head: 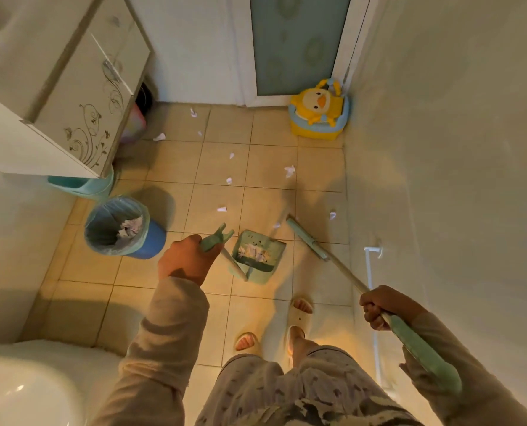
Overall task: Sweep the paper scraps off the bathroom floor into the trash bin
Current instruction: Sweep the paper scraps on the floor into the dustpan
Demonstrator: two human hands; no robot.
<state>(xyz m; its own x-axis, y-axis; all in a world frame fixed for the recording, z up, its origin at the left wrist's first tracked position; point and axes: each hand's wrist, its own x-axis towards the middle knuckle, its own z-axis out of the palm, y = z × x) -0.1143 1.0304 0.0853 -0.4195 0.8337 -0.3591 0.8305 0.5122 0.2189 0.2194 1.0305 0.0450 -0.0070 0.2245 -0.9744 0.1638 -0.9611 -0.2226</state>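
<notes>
Fingers of the left hand (184, 260) are curled tight around the green grip of the dustpan (257, 256), whose pan sits on the tile floor (84, 269) just right of the trash bin (124, 229) with a clump of paper already lying in it. Those of the right hand (379, 305) are wrapped closed around the pale shaft of the broom (317, 252), whose long green head rests on the floor just right of the dustpan, angled away from the person.

About 9 loose paper scraps (289, 171) lie scattered beyond the dustpan, toward the door (299, 41); 1 small scrap sits just beside the broom head, another close to the right wall. The bin is blue, lined with a bag, and holds crumpled paper.

A cabinet (80, 96) overhangs the floor beyond the bin, with a teal tub (84, 186) under its edge. A yellow duck potty (319, 113) fills the far corner beside the door. A white toilet (19, 392) crowds the near side of the bin. Open tile runs from the dustpan to the door. 2 slippered feet (299, 315) stand just behind the dustpan.
</notes>
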